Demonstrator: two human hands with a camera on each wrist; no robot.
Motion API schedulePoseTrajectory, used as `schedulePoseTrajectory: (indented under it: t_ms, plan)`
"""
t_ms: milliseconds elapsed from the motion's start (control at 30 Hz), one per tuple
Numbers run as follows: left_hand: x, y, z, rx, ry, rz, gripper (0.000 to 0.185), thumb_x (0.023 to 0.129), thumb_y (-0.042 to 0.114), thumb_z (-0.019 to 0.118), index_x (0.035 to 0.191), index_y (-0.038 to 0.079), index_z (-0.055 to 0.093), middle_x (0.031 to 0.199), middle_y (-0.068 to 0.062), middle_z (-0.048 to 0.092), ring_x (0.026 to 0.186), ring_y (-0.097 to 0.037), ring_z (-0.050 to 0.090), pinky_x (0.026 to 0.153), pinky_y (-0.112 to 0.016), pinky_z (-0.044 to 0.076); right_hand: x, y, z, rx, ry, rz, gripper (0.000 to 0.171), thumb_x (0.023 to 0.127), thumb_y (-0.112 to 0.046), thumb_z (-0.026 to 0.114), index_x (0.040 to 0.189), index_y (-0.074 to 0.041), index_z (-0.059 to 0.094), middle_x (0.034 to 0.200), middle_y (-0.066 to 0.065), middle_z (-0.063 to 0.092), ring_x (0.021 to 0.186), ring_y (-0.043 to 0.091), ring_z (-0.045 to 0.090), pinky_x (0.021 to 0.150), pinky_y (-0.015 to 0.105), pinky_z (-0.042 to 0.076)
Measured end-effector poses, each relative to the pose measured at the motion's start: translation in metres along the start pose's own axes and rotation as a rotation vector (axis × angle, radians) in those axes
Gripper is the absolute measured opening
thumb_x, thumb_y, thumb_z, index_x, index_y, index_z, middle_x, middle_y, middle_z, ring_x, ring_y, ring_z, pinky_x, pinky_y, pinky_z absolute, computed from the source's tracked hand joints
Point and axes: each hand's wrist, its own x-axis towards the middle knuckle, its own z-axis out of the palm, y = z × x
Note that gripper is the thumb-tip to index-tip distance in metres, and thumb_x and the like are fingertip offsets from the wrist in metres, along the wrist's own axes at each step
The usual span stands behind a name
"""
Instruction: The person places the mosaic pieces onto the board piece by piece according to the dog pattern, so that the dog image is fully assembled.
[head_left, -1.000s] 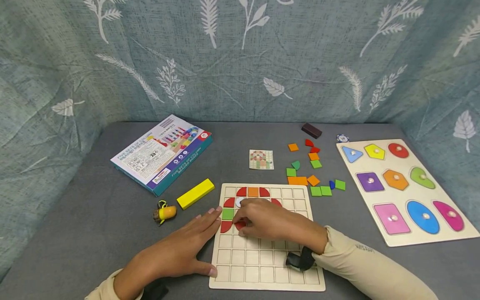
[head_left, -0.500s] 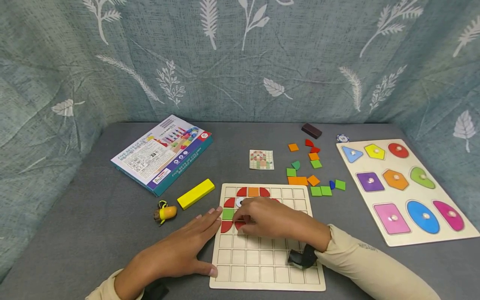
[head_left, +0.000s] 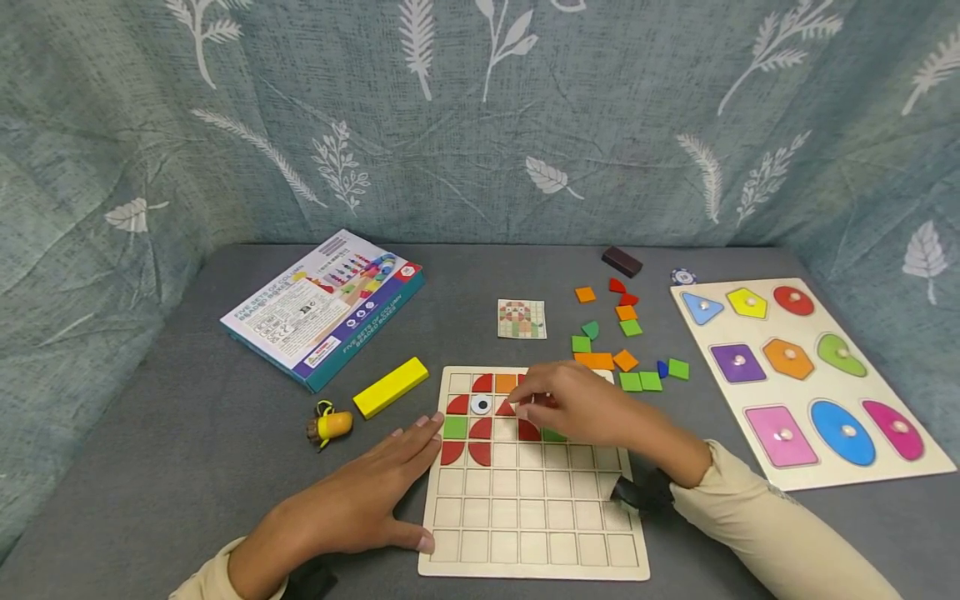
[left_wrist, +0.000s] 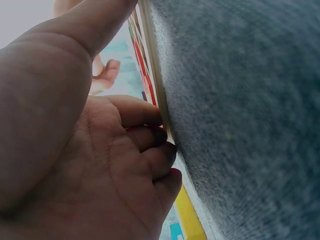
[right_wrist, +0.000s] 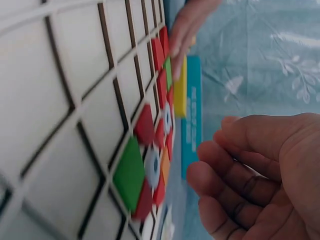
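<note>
A wooden grid board (head_left: 534,500) lies in front of me in the head view, with red, green and orange tiles and a round eye tile (head_left: 482,405) in its upper cells. My left hand (head_left: 352,492) rests at the board's left side; its fingertips and thumb touch the edge. Over the upper part of the grid hovers my right hand (head_left: 588,404), its fingers loosely bent. In the right wrist view nothing shows between its thumb and fingers, and a second eye tile (right_wrist: 152,166) sits near a green tile (right_wrist: 129,175). A red triangle tile (head_left: 505,407) lies by the right fingertips.
Loose green, orange, red and blue tiles lie beyond the board, near a pattern card (head_left: 522,319). A shape puzzle board (head_left: 806,400) is at right, a box (head_left: 322,308) at left. A yellow block (head_left: 391,387) and small toy (head_left: 328,425) lie near my left hand.
My right hand has moved right and away from me across the board, uncovering the left eye tile, red tiles and red triangle tile. My left hand stays in place.
</note>
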Motion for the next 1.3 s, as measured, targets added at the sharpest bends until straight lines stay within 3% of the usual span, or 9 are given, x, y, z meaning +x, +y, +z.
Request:
schedulePoseTrajectory:
  t_ms: [100,333,633,1000,1133,1300]
  plan:
    - [0.000,0.000,0.000,0.000,0.000,0.000,0.111,0.073,0.061,0.075,0.155,0.009,0.022,0.163,0.003,0.003,0.147,-0.019,0.004,0.117,-0.048,0.012,-0.008,0.007,-0.007,0.006,0.029,0.026,0.017,0.092,-0.009,0.067,0.108,-0.005,0.074,0.095,-0.003,0.066,0.071,0.007,0.052,0.058,0.024,0.046]
    - [0.000,0.001,0.000,-0.005,-0.005,-0.018,0.110,0.073,0.059,0.077,0.155,0.009,0.023,0.163,0.003,0.004,0.147,-0.020,0.005,0.116,-0.049,0.013,-0.023,0.027,-0.023,-0.045,0.093,0.075,0.018,0.091,-0.005,0.067,0.108,-0.003,0.073,0.102,0.002,0.068,0.085,0.012,0.060,0.070,0.032,0.053]
    - [-0.001,0.000,0.001,-0.007,-0.004,-0.006,0.110,0.073,0.060,0.075,0.155,0.009,0.022,0.163,0.002,0.004,0.147,-0.020,0.005,0.117,-0.048,0.012,-0.039,0.053,-0.042,-0.093,0.140,0.166,0.020,0.088,0.000,0.068,0.108,0.001,0.072,0.102,0.007,0.068,0.085,0.017,0.060,0.070,0.035,0.053]
    - [-0.001,0.000,0.001,0.001,0.000,-0.010,0.110,0.073,0.061,0.074,0.155,0.010,0.022,0.163,0.003,0.003,0.147,-0.020,0.005,0.116,-0.048,0.013,-0.049,0.087,-0.052,-0.131,0.109,0.296,0.023,0.089,-0.003,0.069,0.111,0.001,0.071,0.105,0.011,0.068,0.094,0.027,0.059,0.081,0.046,0.050]
    - [-0.001,0.001,0.001,0.001,-0.004,-0.016,0.110,0.073,0.061,0.074,0.156,0.011,0.022,0.163,0.004,0.003,0.147,-0.019,0.005,0.116,-0.048,0.012,-0.051,0.092,-0.052,-0.178,0.107,0.307,0.022,0.087,0.000,0.069,0.109,0.003,0.071,0.099,0.010,0.066,0.083,0.022,0.056,0.072,0.039,0.049]
    - [-0.001,0.001,0.000,0.005,-0.005,-0.018,0.110,0.073,0.061,0.075,0.156,0.012,0.022,0.163,0.005,0.003,0.147,-0.019,0.004,0.117,-0.047,0.012,-0.051,0.091,-0.054,-0.214,0.091,0.316,0.023,0.087,0.001,0.069,0.110,0.004,0.071,0.098,0.010,0.064,0.081,0.021,0.056,0.069,0.037,0.048]
